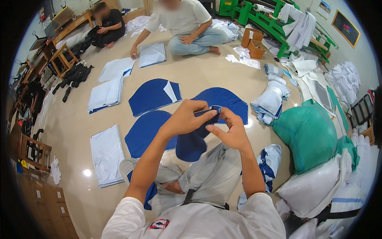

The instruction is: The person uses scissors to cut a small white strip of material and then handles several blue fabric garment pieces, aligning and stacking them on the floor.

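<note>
- Head view, looking down: the person sits on the shiny beige tiled floor with legs folded, and both hands are up in front of the chest, close together, working one small piece of dark blue fabric.
- The left hand is curled over the top edge of that blue piece, fingers pinched shut on it.
- The right hand is right beside it, thumb and fingertips clamped on the same folded edge, so the two hands are nearly touching each other.
- The rest of the blue piece hangs down below the hands, over the person's grey trousers.
- On the floor just beyond the hands there are three big curved dark blue fabric panels, laid flat side by side; one has a small white piece lying on it.
- Left of those, flat stacks of pale blue-white folded cloth lie on the floor, more of them farther up.
- To the right, a pile of rolled white-and-blue cloth bundles, then a big green sack leaning against white sacks.
- Farther back, another person in a white shirt and jeans sits cross-legged with one hand on a folded pale cloth, and a second person in black sits at the far left.
- A green metal machine frame stands at the back right, with white cloth draped over it.
</note>
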Available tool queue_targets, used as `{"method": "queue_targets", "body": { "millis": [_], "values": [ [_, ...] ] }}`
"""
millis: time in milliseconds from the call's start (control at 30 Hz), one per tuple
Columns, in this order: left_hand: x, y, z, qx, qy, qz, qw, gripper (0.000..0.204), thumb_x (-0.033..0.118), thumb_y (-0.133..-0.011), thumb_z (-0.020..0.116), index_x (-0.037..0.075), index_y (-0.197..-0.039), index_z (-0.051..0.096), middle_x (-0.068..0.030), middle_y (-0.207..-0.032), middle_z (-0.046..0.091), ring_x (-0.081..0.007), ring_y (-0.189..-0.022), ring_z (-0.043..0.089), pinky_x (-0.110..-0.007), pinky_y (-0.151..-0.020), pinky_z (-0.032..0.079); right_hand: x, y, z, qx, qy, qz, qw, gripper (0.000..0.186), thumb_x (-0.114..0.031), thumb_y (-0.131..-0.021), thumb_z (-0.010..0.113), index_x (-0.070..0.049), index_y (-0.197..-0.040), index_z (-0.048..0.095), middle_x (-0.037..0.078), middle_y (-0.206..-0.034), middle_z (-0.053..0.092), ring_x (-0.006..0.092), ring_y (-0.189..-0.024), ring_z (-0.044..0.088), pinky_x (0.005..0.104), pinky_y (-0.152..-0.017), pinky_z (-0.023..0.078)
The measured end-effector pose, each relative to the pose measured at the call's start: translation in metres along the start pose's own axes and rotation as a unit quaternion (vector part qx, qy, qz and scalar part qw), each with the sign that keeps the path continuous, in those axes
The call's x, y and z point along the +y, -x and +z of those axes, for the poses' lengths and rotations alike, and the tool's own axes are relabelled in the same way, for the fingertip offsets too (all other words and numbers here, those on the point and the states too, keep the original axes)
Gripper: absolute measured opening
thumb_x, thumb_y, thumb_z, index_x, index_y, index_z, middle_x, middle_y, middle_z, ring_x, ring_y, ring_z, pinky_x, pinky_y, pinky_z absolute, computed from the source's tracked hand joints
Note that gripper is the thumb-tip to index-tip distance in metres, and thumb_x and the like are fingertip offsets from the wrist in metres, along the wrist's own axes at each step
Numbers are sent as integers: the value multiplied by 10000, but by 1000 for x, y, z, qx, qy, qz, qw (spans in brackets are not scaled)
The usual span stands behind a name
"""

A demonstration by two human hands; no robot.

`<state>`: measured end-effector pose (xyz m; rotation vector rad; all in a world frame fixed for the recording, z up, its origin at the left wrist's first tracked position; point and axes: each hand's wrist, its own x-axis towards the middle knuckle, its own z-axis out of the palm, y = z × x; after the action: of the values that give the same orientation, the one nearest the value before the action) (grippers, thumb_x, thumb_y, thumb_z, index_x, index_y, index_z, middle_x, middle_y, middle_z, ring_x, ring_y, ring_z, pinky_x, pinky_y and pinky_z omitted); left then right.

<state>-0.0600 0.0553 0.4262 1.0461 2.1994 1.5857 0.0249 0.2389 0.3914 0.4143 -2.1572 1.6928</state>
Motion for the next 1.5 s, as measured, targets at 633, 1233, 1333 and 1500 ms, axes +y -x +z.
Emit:
{"method": "queue_targets", "body": {
  "millis": [633, 1233, 1333, 1500],
  "values": [
    [-59, 59, 67, 350, -107, 84, 927, 306, 137, -823, 791, 2, -1017, 597, -131, -897, 586, -308, -763, 582, -387, -662, 465, 12, -6, 17, 45, 4, 125, 991, 261, -36, -1030, 553, 46, -1270, 612, 57, -914, 669, 30, -720, 557, 207, -540, 392],
    [-130, 44, 61, 310, -220, 16, 925, 425, -11, -789, 608, -18, -1213, 617, -247, -1115, 688, -433, -984, 659, -482, -873, 531, 11, -5, -59, 294, -9, 68, 953, 356, 4, -979, 622, 115, -1313, 569, 191, -1104, 665, 198, -829, 721, 296, -759, 604],
    [-153, 38, 41, 293, -251, -16, 922, 370, -4, -834, 590, -25, -1202, 615, -253, -1117, 685, -436, -998, 659, -484, -878, 533, 37, -21, -86, 307, -38, 107, 945, 417, -35, -954, 680, 132, -1315, 556, 233, -1165, 655, 182, -803, 703, 293, -697, 621],
    [-203, -9, 27, 247, -289, -45, 924, 248, 13, -935, 534, -27, -1165, 619, -255, -1084, 687, -433, -996, 660, -490, -861, 531, 156, -59, -142, 355, -58, 156, 920, 373, -72, -905, 761, 120, -1181, 600, 174, -1009, 655, 179, -748, 681, 300, -612, 631]
  ]
}}
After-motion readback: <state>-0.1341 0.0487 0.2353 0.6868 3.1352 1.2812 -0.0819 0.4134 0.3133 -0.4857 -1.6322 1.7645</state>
